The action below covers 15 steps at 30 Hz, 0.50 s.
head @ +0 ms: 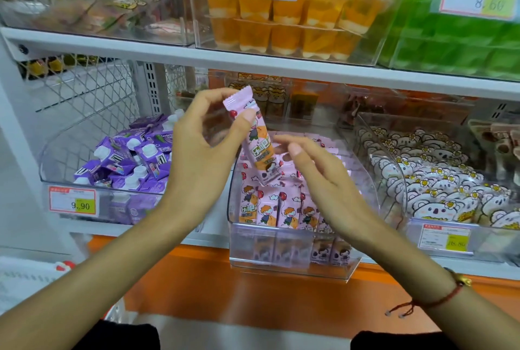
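Left hand pinches slim pink foil snack packet over clear plastic bin — right hand, loose & empty, shd steady its lower end.

The left hand is pinching a pink snack packet near its upper end and holding it tilted above the clear bin of matching packets. The right hand, at four o'clock of the packet, is hovering with its fingers loosely spread, their tips just beside the wrapper; I cannot tell whether they are touching it. At nine o'clock of the bin, purple pouches are lying heaped. At three o'clock, koala-printed packets are standing in rows. At twelve o'clock, above the white shelf board, orange jelly cups are sitting stacked.
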### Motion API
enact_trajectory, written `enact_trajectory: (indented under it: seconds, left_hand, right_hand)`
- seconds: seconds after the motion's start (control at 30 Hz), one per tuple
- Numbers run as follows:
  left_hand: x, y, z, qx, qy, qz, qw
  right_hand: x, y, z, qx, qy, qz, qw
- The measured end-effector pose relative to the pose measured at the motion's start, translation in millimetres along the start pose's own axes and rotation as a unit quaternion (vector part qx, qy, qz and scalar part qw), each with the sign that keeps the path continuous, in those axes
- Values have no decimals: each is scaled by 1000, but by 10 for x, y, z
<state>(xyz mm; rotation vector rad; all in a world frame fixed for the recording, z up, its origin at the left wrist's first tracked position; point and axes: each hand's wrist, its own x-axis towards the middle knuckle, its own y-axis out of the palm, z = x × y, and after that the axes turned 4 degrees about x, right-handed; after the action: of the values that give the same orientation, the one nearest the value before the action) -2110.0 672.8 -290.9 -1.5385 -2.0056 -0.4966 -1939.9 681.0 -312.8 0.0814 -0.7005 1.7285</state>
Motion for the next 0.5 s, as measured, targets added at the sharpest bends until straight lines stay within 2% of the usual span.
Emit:
enact_trajectory:
  seconds: [0.07,0.2,0.33,0.5]
  left_hand:
    - [-17,47,0,-35,-50,1,998]
    - [-49,76,99,-95,-146,17,984]
    - [-72,90,212,-115,-184,38,975]
    - [-146,145,277,-66,-197,82,975]
  right_hand:
    - [-1,51,26,56,21,32,998]
    - [37,52,3,80,61,21,995]
    - [46,-4,-70,112,112,29,987]
    - [56,-9,-99,177,140,-5,974]
